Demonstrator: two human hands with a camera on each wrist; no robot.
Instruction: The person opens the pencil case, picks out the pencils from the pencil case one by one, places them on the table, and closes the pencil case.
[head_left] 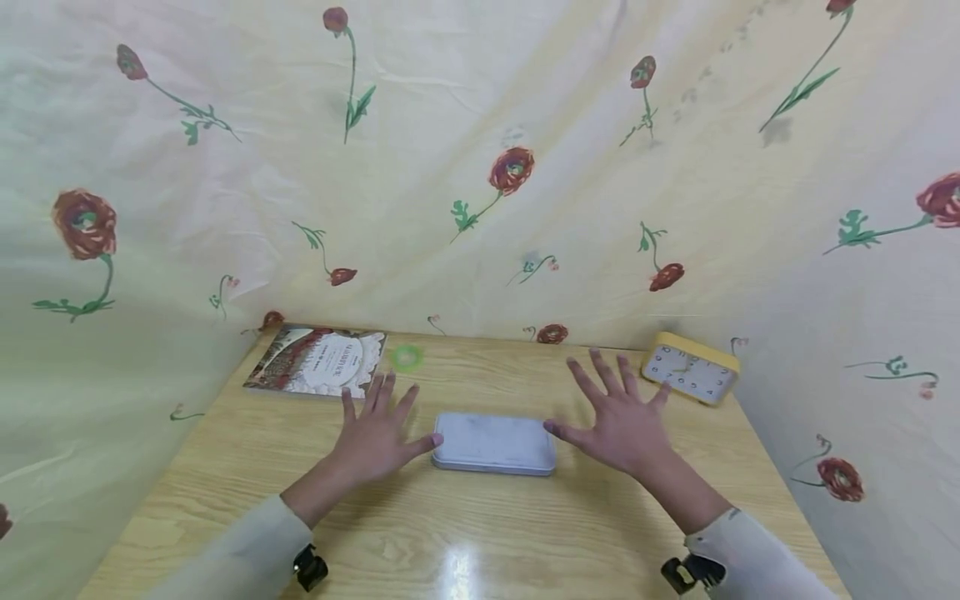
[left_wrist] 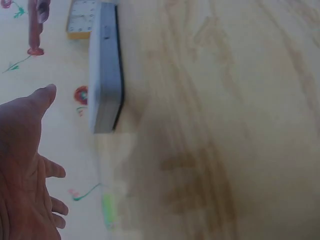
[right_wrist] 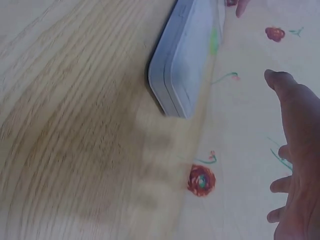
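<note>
A flat pale blue-grey case [head_left: 495, 444] with rounded corners, like a pencil tin, lies lengthwise on the wooden table. To its left is my left hand [head_left: 377, 442], its fingers spread and its thumb tip overlapping the case's left end in the head view. On the other side my right hand [head_left: 624, 427] has spread fingers too, with the thumb towards the right end. Both wrist views show a gap between the thumbs and the case [left_wrist: 106, 70], and the hands are raised over the table. Neither hand holds anything.
At the back left lies a printed card or booklet [head_left: 318, 361], with a green ring [head_left: 407, 357] beside it. A yellow-framed clock [head_left: 691, 368] stands at the back right, close to my right fingers. Flower-patterned cloth [head_left: 420, 167] hangs behind the table [head_left: 390, 533] and at its sides.
</note>
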